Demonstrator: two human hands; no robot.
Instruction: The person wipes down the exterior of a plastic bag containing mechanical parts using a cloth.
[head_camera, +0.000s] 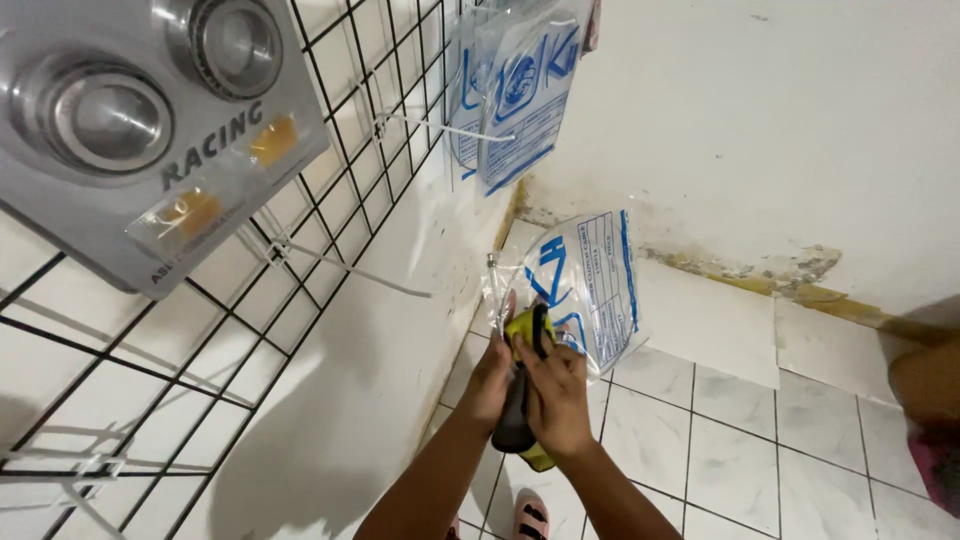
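Gripping a clear blue-printed packet (590, 290) at its lower edge, the left hand (488, 385) and right hand (556, 395) were closed together around a yellow-and-black tool (528, 335), held beside the wire display grid (330, 200).

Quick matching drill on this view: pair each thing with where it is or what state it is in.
Things:
1. clear bag with blue print
2. yellow and black tool
3. grey bearing card
4. pink sandal

Places or states:
A. low on the white floor tiles
B. hanging high on the black wire grid
C. gripped between the left hand and right hand
D. held up just above the hands

Pairs: 1-D, 2-C, 3-B, 4-A
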